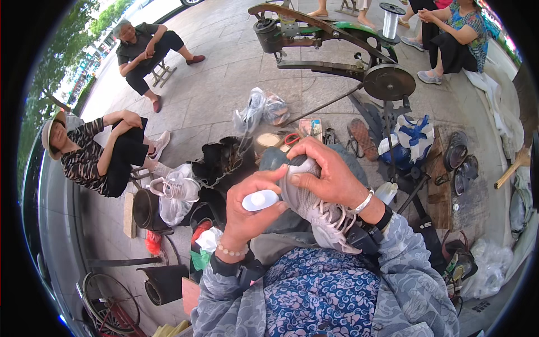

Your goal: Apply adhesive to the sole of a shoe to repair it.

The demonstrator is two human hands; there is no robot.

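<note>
A pale pinkish-grey lace-up sneaker (312, 210) lies over my lap, toe pointing away from me. My right hand (337, 178) grips its toe end, thumb on the upper and fingers curled over the front. My left hand (238, 209) is closed around a small white plastic bottle (260, 200), its rounded base facing up. The left fingertips meet the sole edge at the sneaker's toe. Where the bottle's tip is cannot be seen, as the fingers cover it. Beyond my hands, red-handled scissors (292, 139) rest beside a pale insole-shaped piece (268, 140).
A hand-cranked shoe-stitching machine (389, 82) with a thread spool (388, 22) stands ahead. White sneakers (175, 192) sit at left near a dark bucket (147, 209). Sandals (456, 150) lie at right by a blue-and-white bag (412, 140). Seated people are around.
</note>
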